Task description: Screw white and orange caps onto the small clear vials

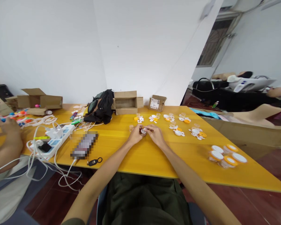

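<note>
Over the middle of the yellow table, my left hand (136, 135) and my right hand (155, 134) meet with their fingers closed. A small white round plastic part (143, 131) is pinched between them; its details are too small to make out. Just beyond my left hand is a small clear plastic cup (131, 128). Farther back and to the right lie several groups of loose white and orange plastic discs (178, 132) with clear cups. Several round containers with white and orange lids (229, 160) stand together at the right.
On the left are a white power strip (58, 142) with tangled cables, a phone (85, 145) and a key fob (93, 162). Cardboard boxes (125, 111) and a black bag (101, 107) line the back. Another person's hand (8, 126) is at far left among colourful pieces.
</note>
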The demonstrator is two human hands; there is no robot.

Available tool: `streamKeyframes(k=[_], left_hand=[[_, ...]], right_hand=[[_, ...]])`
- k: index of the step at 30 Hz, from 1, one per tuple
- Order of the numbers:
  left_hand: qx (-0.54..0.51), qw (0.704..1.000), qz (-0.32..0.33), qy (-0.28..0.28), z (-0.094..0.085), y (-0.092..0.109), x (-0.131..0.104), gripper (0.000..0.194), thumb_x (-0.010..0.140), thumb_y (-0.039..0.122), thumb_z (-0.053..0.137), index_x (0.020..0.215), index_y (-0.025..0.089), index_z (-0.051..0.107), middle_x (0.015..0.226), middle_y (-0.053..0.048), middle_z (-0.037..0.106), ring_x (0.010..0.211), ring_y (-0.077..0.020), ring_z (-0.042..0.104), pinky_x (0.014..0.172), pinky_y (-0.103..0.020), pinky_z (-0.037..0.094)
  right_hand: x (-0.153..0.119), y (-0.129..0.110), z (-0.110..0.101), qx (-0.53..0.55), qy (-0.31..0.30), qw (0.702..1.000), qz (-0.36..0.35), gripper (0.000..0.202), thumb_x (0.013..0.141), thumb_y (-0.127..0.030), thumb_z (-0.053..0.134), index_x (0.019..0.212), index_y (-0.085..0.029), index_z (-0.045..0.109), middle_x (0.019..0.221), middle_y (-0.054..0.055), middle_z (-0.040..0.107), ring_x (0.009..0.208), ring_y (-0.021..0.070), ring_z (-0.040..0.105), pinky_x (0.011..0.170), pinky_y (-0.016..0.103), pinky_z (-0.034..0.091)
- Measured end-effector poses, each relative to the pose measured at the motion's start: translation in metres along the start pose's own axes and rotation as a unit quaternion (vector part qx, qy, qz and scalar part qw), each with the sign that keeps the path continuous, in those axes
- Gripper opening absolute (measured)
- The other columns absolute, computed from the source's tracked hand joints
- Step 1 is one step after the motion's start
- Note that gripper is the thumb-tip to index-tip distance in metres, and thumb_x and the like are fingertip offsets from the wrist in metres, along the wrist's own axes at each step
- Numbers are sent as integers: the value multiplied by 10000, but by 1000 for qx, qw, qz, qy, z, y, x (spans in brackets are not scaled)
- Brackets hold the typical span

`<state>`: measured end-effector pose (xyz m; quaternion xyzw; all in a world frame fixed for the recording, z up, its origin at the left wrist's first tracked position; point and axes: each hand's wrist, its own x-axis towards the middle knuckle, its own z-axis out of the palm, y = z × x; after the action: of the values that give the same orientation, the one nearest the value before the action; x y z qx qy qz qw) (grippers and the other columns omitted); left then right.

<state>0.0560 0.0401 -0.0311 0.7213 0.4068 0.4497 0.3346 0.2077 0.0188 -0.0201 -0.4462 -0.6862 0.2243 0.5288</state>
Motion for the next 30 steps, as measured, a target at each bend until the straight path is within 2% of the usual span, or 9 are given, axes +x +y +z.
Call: streamKeyframes(k=[3, 11, 15, 20, 26, 30], left_hand=[[-8, 1000, -5, -5, 0, 2, 0, 330, 655, 107, 710, 944, 201, 584, 874, -5, 681, 849, -189, 646, 830, -340, 515], [-44, 999, -17, -17, -1, 4, 0, 294, 647, 57, 694, 895, 184, 598, 887, -15, 703, 847, -179, 664, 829, -329, 528], [-66, 997, -28, -21, 1, 3, 1, 319, 641, 34, 685, 915, 177, 606, 899, -22, 710, 857, -179, 671, 837, -331, 533], [-67, 997, -21, -30, 0, 2, 1, 246, 650, 57, 669, 865, 171, 634, 854, -12, 708, 822, -173, 664, 814, -317, 535], [-65, 997, -25, -41, -3, 6, 2, 176, 637, 69, 649, 785, 163, 644, 746, 7, 686, 729, -157, 639, 731, -283, 524], [-65, 996, -36, -42, -3, 10, 2, 197, 625, 55, 635, 794, 157, 642, 761, 9, 689, 735, -145, 637, 733, -268, 516]], right_hand=[[0, -1, 0, -15, -11, 1000, -23, 177, 802, -305, 619, 835, -269, 789, 871, 60, 734, 829, 251, 663, 825, 412, 524], [1, -5, -2, -65, -41, 995, -57, 232, 867, -283, 553, 920, -279, 779, 877, 65, 710, 833, 244, 651, 788, 375, 521], [2, -9, -5, -104, -53, 990, -75, 212, 875, -258, 546, 889, -273, 757, 852, 60, 704, 824, 239, 646, 764, 347, 506], [5, -11, -8, -168, -84, 978, -95, 232, 885, -216, 523, 867, -257, 750, 856, 61, 709, 802, 222, 636, 731, 317, 482], [16, -31, -13, -279, -142, 947, -66, 201, 864, -172, 572, 787, -234, 747, 816, 67, 712, 757, 207, 635, 664, 278, 428], [22, -61, -16, -388, -206, 898, -21, 205, 893, -157, 541, 875, -199, 741, 947, 97, 732, 871, 210, 662, 708, 261, 420]])
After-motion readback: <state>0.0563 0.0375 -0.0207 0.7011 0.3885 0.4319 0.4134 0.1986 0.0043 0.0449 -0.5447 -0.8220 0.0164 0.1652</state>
